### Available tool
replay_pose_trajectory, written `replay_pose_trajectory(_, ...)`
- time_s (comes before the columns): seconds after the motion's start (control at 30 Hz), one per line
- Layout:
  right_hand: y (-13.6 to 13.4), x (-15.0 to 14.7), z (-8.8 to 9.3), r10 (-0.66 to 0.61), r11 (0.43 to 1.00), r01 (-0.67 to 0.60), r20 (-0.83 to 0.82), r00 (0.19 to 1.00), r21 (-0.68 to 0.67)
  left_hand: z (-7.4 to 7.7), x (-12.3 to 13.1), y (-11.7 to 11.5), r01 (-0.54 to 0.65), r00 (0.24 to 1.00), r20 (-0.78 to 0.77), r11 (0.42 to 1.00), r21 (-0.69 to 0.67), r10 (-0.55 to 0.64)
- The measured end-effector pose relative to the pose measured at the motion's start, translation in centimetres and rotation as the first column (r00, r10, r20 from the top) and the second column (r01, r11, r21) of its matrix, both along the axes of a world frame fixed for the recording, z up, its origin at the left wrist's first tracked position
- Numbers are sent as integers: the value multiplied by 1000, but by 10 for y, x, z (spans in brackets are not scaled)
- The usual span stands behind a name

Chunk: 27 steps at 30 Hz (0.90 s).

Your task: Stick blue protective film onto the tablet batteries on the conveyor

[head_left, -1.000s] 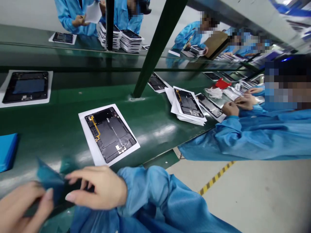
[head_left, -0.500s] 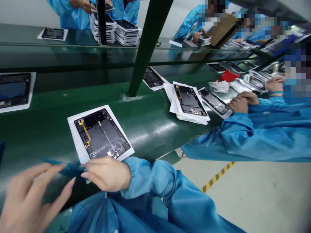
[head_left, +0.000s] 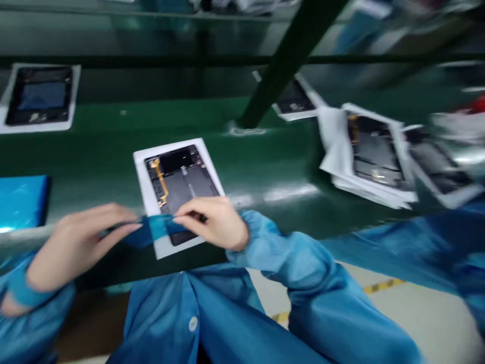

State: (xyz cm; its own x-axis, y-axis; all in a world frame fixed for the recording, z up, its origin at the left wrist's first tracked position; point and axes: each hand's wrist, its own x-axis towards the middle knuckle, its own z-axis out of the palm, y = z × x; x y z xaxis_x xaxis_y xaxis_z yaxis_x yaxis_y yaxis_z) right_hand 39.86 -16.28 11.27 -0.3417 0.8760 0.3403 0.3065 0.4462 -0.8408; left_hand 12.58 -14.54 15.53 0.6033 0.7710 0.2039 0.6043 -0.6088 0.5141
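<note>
My left hand and my right hand pinch the two ends of a thin blue film piece, held flat between them. The film hangs just over the near edge of an open black tablet chassis with an orange flex cable. That chassis lies on a white sheet on the green belt. My right hand covers the chassis's near part. The picture is smeared by motion.
A blue stack of film lies at the left edge. Another chassis on white paper sits far left. A stack of sheets with a chassis lies right, beside a co-worker's blue sleeve. A green post rises behind.
Both hands have moved up and right with the blue film, from beside the white sheet to over the chassis's near edge. My view has swung downward and left.
</note>
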Motion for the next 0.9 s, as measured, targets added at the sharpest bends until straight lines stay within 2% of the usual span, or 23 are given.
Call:
replay_pose_trajectory(0.07, 7, 10, 3, -38, 994, 38, -1, 999, -98, -6, 7, 10, 1, 1000, -14, 1000, -23, -1)
replay_pose_trajectory(0.17, 27, 29, -1, -151, 942, 145, 6, 989, -302, -24, 10, 24, -193, 980, 28, 977, -86, 196)
replay_pose_trajectory(0.23, 42, 39, -10, -206, 885, 183, -7, 979, -428, -37, 8, 29, -240, 968, 53, 967, -90, 245)
replay_pose_trajectory(0.27, 48, 43, -15, -225, 854, 189, -16, 974, -484, -43, 6, 30, -211, 975, 57, 974, -83, 216)
replay_pose_trajectory(0.33, 59, 47, -24, -269, 788, 200, -34, 962, -582, -52, 3, 31, -61, 997, 47, 995, -80, 65)
replay_pose_trajectory(0.4, 65, 48, -29, -317, 733, 209, -52, 947, -647, -58, 3, 30, 106, 994, 47, 990, -96, -102)
replay_pose_trajectory(0.43, 67, 47, -30, -330, 716, 206, -63, 942, -667, -61, 3, 29, 139, 989, 58, 984, -112, -133)
replay_pose_trajectory(0.47, 68, 46, -31, -334, 708, 197, -75, 940, -678, -62, 5, 29, 123, 991, 76, 983, -136, -114)
replay_pose_trajectory(0.53, 68, 43, -30, -316, 709, 166, -98, 944, -685, -64, 10, 29, 1, 991, 128, 976, -218, 27)
replay_pose_trajectory(0.6, 67, 41, -28, -300, 719, 141, -120, 946, -681, -63, 16, 30, -106, 964, 197, 935, -339, 180)
replay_pose_trajectory(0.67, 65, 41, -26, -283, 729, 118, -140, 949, -674, -61, 23, 32, -125, 927, 267, 887, -445, 264)
replay_pose_trajectory(0.77, 63, 42, -26, -243, 755, 89, -151, 958, -649, -55, 31, 33, -109, 888, 336, 855, -508, 313)
replay_pose_trajectory(0.9, 61, 42, -27, -228, 764, 91, -135, 964, -638, -50, 35, 29, -167, 888, 321, 881, -443, 329)
